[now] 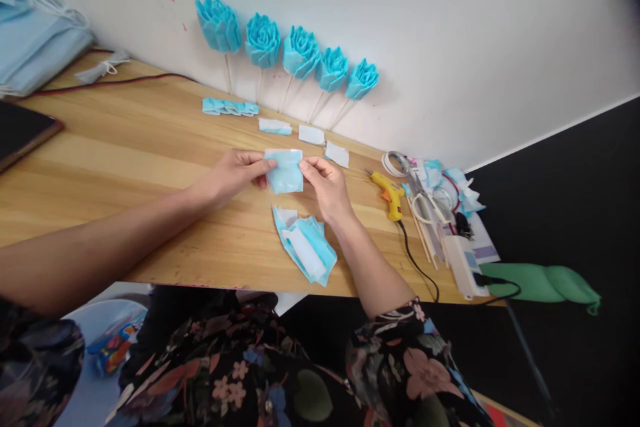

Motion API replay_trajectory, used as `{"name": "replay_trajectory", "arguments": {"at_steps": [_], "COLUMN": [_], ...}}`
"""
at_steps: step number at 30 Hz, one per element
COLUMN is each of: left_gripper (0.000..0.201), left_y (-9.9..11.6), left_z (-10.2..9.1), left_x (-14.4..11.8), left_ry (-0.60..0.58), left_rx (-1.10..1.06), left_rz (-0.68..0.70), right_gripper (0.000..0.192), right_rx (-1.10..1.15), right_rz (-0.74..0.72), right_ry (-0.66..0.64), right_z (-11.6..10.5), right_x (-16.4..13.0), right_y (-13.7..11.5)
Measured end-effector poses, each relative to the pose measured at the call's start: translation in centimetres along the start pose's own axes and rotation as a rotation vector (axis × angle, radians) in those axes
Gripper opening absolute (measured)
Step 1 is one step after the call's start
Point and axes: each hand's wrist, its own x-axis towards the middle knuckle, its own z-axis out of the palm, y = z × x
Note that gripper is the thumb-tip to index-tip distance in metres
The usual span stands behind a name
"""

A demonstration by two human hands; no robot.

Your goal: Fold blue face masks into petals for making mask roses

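Both my hands hold a light-blue square of mask fabric (pixel 284 172) just above the wooden table (pixel 125 153). My left hand (pixel 235 175) pinches its left edge and my right hand (pixel 325 187) pinches its right edge. Right below it, near the table's front edge, lies a pile of cut blue and white fabric pieces (pixel 305 245). Several finished blue fabric roses on sticks (pixel 290 53) lean against the white wall behind.
Folded blue and white pieces (pixel 273 125) lie in a row near the wall. A yellow glue gun (pixel 390 195), scissors (pixel 425 203), tape, scraps and a power strip (pixel 465 265) crowd the right end. A stack of face masks (pixel 30 40) and a dark tablet (pixel 20 130) sit at the left.
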Motion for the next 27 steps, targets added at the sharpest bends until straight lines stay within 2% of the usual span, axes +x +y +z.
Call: {"name": "replay_trajectory", "arguments": {"at_steps": [7,14,17,21,24,27], "left_gripper": [0.04,0.04,0.044,0.053,0.048,0.039], "left_y": [0.01,-0.08,-0.34,-0.42,-0.06,0.31], "left_z": [-0.05,-0.12,-0.05,0.06,0.05,0.03], "left_x": [0.09,0.05,0.15,0.2,0.08,-0.04], "left_ry": [0.042,0.054,0.054,-0.023,-0.062,-0.035], "left_rx": [-0.016,-0.016,-0.051,-0.103,-0.032,0.009], "left_rz": [0.026,0.021,0.024,-0.005,0.003,-0.002], "right_gripper": [0.036,0.045,0.041,0.037,0.037,0.039], "right_rx": [-0.041,-0.047,-0.085,-0.085,-0.097,-0.121], "right_rz": [-0.028,-0.016,-0.01,-0.032,-0.042,-0.065], "right_ry": [0.002,-0.11,-0.084,-0.022,-0.007,0.017], "right_z": [-0.09,-0.08,0.03,0.12,0.09,0.06], "right_x": [0.08,-0.18,-0.27,-0.29,-0.23,-0.14], "right_y": [0.28,0.14,-0.22,-0.5,-0.44,-0.32]}}
